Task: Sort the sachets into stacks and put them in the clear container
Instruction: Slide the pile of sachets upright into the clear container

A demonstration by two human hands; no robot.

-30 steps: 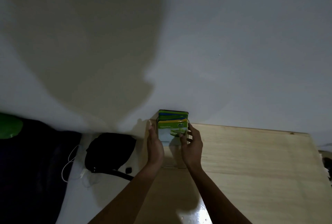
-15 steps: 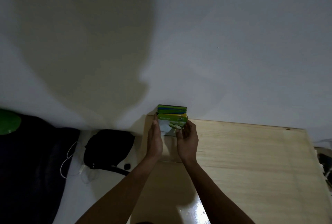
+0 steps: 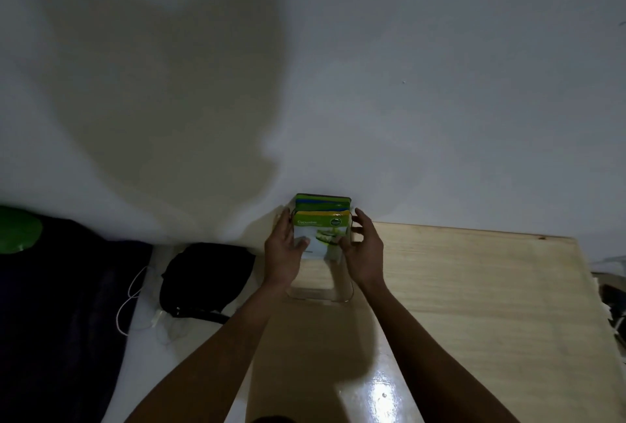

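Observation:
A stack of sachets (image 3: 321,219) with green, blue and yellow tops stands upright at the far end of the clear container (image 3: 318,294), against the white wall. The front sachet is white with a green band and a cucumber picture. My left hand (image 3: 283,249) holds the stack's left side, thumb on the front sachet. My right hand (image 3: 364,249) grips the right side, fingers curled around the front sachet. The container's near rim and clear floor show between my wrists on the wooden table (image 3: 474,304).
A black bag (image 3: 206,277) with a strap lies left of the table beside a white cable (image 3: 130,297). Dark cloth (image 3: 61,321) and a green object (image 3: 18,231) lie at the far left. The table's right edge ends near clutter (image 3: 613,300).
The stack has come slightly nearer and lower in the container, showing the front sachet's face. Both hands stayed at its sides, the right one shifting outward to the right edge.

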